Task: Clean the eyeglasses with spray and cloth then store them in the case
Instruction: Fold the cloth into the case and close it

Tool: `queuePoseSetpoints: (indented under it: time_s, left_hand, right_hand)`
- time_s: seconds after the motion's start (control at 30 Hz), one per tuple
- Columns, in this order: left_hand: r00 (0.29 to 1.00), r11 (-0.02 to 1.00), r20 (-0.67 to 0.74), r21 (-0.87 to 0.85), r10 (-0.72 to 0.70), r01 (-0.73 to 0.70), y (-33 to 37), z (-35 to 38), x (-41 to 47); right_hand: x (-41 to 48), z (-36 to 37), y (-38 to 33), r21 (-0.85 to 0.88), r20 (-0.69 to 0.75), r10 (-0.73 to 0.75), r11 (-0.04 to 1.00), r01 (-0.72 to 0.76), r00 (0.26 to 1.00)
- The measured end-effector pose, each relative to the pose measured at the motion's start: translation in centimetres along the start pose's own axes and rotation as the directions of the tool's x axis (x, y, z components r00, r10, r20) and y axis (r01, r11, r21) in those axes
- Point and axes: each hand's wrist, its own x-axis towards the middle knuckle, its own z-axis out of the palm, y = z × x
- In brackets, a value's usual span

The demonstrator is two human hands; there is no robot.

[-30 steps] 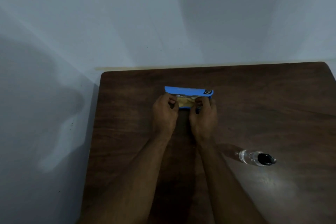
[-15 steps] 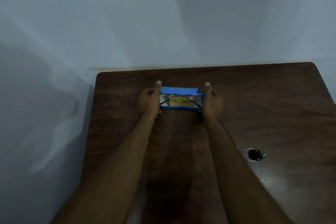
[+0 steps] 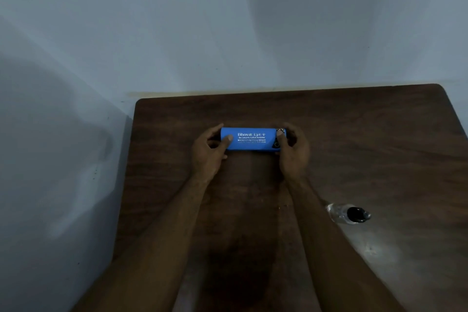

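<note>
The blue case (image 3: 253, 139) lies shut on the brown table (image 3: 354, 147), towards its far side, its long sides running left to right and white lettering facing up at me. I hold it by both ends. My left hand (image 3: 209, 152) curls around the left end, thumb pressed on the lid and fingers wrapped behind. My right hand (image 3: 293, 152) grips the right end the same way, thumb on top beside a small dark emblem. The glasses cannot be seen, and neither can the cloth. The spray bottle (image 3: 348, 214), clear with a black cap, sits on the table to the near right, well apart from the case and beside my right forearm.
</note>
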Motion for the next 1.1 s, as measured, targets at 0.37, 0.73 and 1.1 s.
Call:
queuePoseSetpoints:
  time_s: [0.37,0.73,1.1]
  left_hand:
    - [0.996,0.995,-0.016,0.047,0.084,-0.083,-0.8,0.3,-0.6]
    - [0.985,0.999,-0.17,0.043,0.035,-0.028,0.4,0.0,2.3]
    - [0.969,0.986,-0.245,0.168,0.032,0.01,2.2,0.0,9.2]
  right_hand:
    - [-0.1,0.3,0.2,0.024,-0.038,-0.028,0.999,0.029,0.999]
    - [2.4,4.0,-2.3,0.037,-0.069,-0.059,0.997,0.061,0.996]
    - [7.2,8.1,-3.4,-0.061,-0.021,-0.068,0.996,0.066,0.997]
